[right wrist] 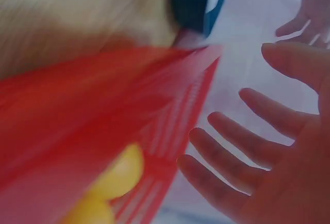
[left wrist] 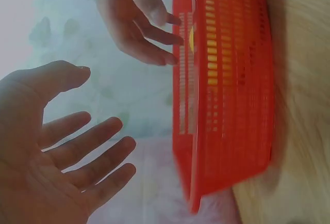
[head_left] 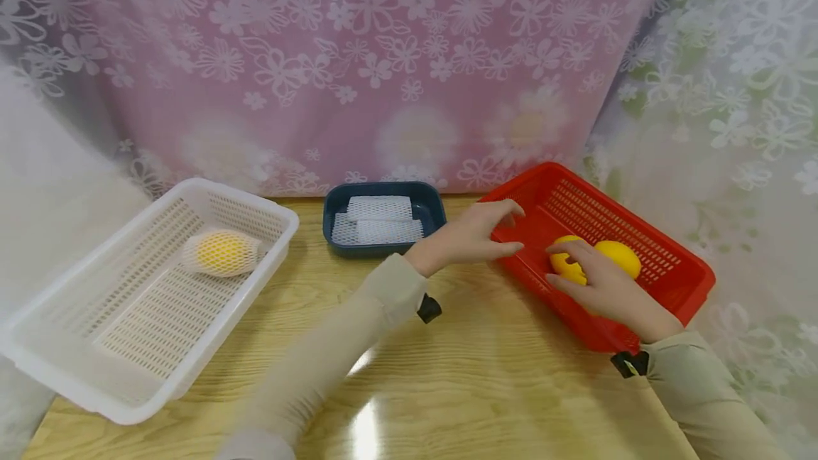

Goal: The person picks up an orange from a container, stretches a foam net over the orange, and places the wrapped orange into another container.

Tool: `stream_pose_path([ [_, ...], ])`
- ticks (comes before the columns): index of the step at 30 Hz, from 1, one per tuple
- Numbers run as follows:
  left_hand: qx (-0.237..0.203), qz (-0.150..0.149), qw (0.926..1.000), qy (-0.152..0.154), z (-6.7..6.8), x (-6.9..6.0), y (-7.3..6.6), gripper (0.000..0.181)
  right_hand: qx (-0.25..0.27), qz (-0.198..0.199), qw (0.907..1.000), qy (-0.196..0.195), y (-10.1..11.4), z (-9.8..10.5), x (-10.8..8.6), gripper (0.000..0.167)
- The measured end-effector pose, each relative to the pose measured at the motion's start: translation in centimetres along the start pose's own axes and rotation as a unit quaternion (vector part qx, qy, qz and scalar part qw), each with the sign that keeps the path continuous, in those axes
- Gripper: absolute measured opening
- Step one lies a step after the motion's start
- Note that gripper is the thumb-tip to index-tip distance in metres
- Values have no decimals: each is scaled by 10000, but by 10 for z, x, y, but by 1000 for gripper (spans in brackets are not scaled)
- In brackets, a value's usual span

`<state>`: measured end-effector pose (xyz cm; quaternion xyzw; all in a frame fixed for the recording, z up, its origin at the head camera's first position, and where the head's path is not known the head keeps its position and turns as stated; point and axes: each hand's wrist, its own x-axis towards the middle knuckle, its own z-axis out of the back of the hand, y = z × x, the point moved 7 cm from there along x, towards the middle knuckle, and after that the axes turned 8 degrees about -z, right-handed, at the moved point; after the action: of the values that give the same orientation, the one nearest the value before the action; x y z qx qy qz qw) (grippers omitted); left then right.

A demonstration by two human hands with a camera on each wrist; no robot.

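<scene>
Two yellow fruits lie in the red basket on the right, one partly hidden by my right hand, the other fruit beside it. That hand is above the basket, fingers spread and slightly bent, holding nothing. My left hand hovers at the basket's left end, fingers apart and empty. In the left wrist view the left hand is outside the red basket. The right wrist view shows the right hand with spread fingers, near yellow fruits.
A white basket at the left holds a yellow fruit in a white foam net. Between the baskets, at the back of the wooden table, a dark blue tray holds several white foam nets. A pink floral cloth hangs behind.
</scene>
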<state>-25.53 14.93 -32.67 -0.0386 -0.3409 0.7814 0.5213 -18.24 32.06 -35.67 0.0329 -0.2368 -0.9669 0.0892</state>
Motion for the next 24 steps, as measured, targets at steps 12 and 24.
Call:
stream_pose_path([
  [12, 70, 1008, 9916, 810, -90, 77, -13, 48, 619, -1470, 9817, 1042, -83, -9, -26, 72],
  [24, 1293, 2075, 9553, 1660, -143, 90, -14, 39, 885, -1974, 9640, 1548, -107, -33, -28, 73],
])
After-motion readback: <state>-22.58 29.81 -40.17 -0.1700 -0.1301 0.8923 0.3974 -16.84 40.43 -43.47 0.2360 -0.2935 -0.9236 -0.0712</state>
